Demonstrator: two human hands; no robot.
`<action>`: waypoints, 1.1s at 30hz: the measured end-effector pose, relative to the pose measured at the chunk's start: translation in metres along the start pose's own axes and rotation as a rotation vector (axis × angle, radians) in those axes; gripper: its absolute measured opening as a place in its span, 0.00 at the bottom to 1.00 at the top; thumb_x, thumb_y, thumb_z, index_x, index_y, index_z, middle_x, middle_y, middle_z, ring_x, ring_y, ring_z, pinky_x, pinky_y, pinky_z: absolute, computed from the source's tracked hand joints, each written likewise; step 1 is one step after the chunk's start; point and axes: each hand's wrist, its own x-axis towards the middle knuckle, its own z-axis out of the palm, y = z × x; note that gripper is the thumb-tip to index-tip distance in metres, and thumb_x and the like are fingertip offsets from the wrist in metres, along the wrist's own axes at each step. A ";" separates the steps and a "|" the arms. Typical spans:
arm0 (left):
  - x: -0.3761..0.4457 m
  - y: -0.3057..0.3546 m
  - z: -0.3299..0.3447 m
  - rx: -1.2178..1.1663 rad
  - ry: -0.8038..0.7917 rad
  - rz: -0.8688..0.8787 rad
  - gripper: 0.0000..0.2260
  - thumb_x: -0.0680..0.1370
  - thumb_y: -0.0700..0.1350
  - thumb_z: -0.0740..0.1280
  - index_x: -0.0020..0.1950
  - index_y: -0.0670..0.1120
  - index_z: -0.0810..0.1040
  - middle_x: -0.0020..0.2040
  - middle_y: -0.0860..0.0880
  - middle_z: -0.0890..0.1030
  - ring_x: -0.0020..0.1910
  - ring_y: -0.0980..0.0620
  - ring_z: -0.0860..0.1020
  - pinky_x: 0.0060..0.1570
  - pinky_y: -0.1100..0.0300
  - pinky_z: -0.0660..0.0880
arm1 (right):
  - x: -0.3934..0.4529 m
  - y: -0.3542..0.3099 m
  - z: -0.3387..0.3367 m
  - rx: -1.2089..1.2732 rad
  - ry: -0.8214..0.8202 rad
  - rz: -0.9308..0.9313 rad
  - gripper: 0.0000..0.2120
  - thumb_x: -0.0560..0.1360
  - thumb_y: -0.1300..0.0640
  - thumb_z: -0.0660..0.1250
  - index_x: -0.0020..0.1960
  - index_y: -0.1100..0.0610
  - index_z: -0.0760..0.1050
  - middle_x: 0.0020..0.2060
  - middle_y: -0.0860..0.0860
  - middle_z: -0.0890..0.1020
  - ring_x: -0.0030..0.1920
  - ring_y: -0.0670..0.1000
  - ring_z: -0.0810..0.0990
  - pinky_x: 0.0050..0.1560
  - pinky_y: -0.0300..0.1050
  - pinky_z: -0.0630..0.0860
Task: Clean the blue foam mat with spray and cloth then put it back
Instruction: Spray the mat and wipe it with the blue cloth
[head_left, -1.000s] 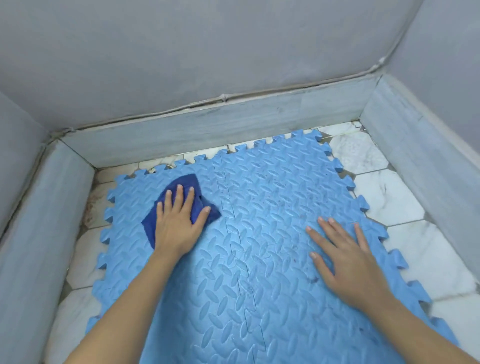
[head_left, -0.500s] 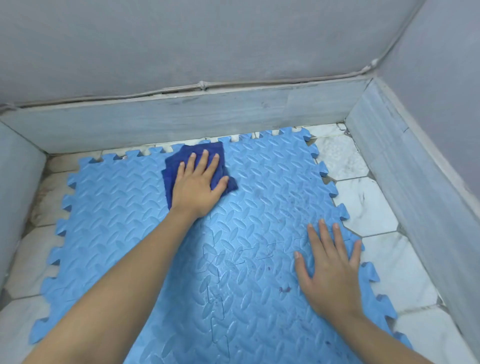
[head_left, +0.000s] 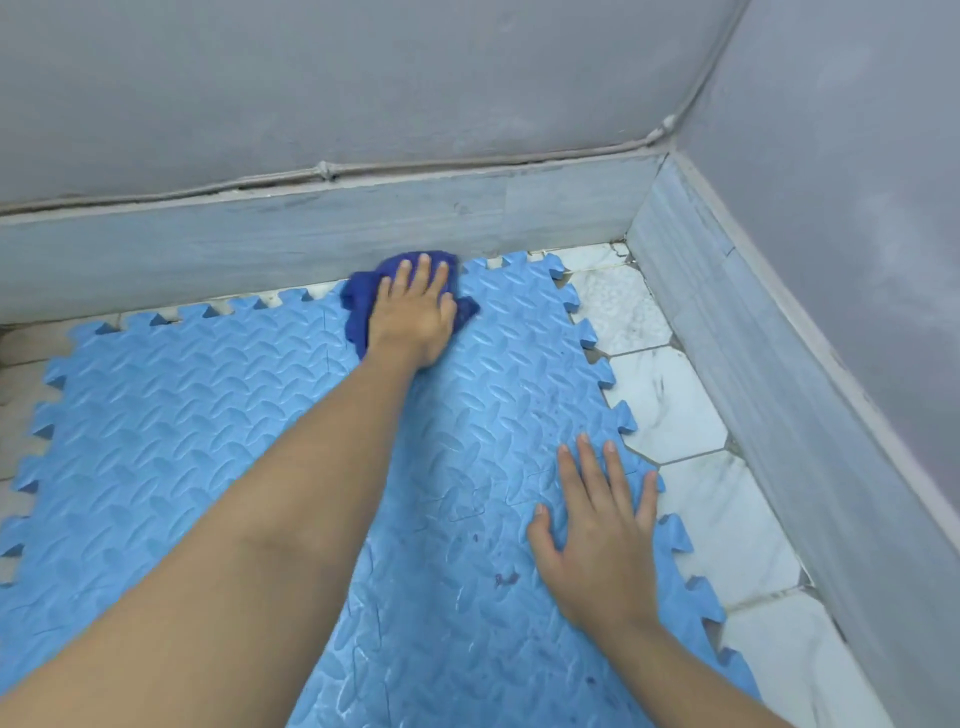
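Wiping at the far edge: my left hand (head_left: 415, 317) lies flat on the dark blue cloth (head_left: 363, 306), fingers (head_left: 423, 270) straight and close together, pressing rather than pinching, with the cloth bunched out from under the palm on both sides. Item, blue foam mat (head_left: 208, 415): interlocking tiles lying on the floor (head_left: 670, 410), toothed border exposed along the back and right sides, the far edge sitting just beside the grey skirting (head_left: 311, 234). Item, my right hand (head_left: 597, 535): palm down on the mat near its right edge, fingers spread and straight, holding nothing, apparently pinning the tiles. Item, marks: a small dark stain (head_left: 506, 578) just beside the right hand, plus fainter specks across the right-hand tiles, so I judge the wiping is partway done. No spray bottle in view. Risks noted: the cloth is at the mat's limit and touching or nearly touching the skirting, so a further push could run it off onto the floor gap and pick up grit; sideways force could pull the tile seams apart if the pinning hand lifts; the stain by the right hand could be missed because that hand sits beside it.
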 end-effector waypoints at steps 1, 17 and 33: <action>0.002 -0.005 -0.001 0.005 0.002 -0.046 0.24 0.83 0.50 0.46 0.79 0.47 0.49 0.80 0.48 0.48 0.78 0.46 0.47 0.75 0.48 0.45 | 0.001 0.000 0.000 0.004 0.004 0.004 0.30 0.74 0.46 0.56 0.72 0.58 0.71 0.74 0.53 0.69 0.77 0.56 0.61 0.74 0.69 0.53; -0.297 -0.133 0.012 0.001 -0.092 -0.086 0.28 0.79 0.56 0.41 0.78 0.51 0.49 0.79 0.52 0.49 0.78 0.48 0.48 0.75 0.50 0.47 | 0.002 0.004 -0.001 0.014 0.000 0.025 0.28 0.74 0.49 0.59 0.71 0.60 0.71 0.73 0.55 0.71 0.76 0.58 0.64 0.74 0.68 0.51; -0.460 -0.151 0.030 0.038 0.030 -0.281 0.26 0.80 0.53 0.41 0.78 0.48 0.50 0.79 0.49 0.53 0.78 0.45 0.51 0.75 0.48 0.47 | -0.033 -0.039 -0.014 0.035 -0.195 0.003 0.33 0.77 0.42 0.45 0.75 0.60 0.62 0.75 0.61 0.64 0.75 0.65 0.61 0.70 0.73 0.55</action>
